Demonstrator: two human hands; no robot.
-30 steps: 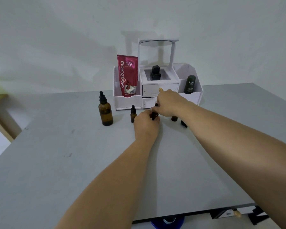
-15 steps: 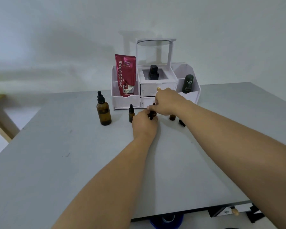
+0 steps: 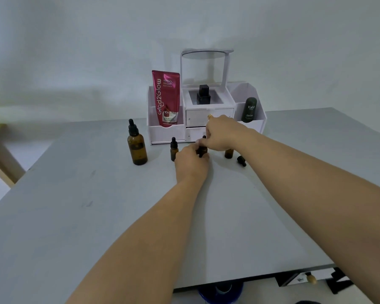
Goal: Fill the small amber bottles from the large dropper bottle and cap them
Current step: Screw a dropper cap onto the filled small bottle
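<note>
The large amber dropper bottle [image 3: 137, 148] stands capped at the left of the grey table [image 3: 97, 205]. A small capped amber bottle [image 3: 174, 149] stands right of it. My left hand [image 3: 191, 163] grips a second small amber bottle [image 3: 202, 150], mostly hidden by my fingers. My right hand [image 3: 223, 134] pinches that bottle's black dropper cap [image 3: 204, 137] from above. A third small amber bottle [image 3: 228, 153] stands uncapped to the right, partly behind my right wrist. Its loose black dropper cap [image 3: 241, 160] lies on the table beside it.
A white cosmetic organiser [image 3: 167, 132] stands at the back by the wall, holding a red tube [image 3: 166, 98], a black square bottle [image 3: 203, 95] and a dark green stick [image 3: 249, 110]. A wooden table leg [image 3: 0, 163] shows at far left.
The bottles and both hands hold the same places, apart from a small camera shift. My right fingers stay on the cap of the middle small bottle.
</note>
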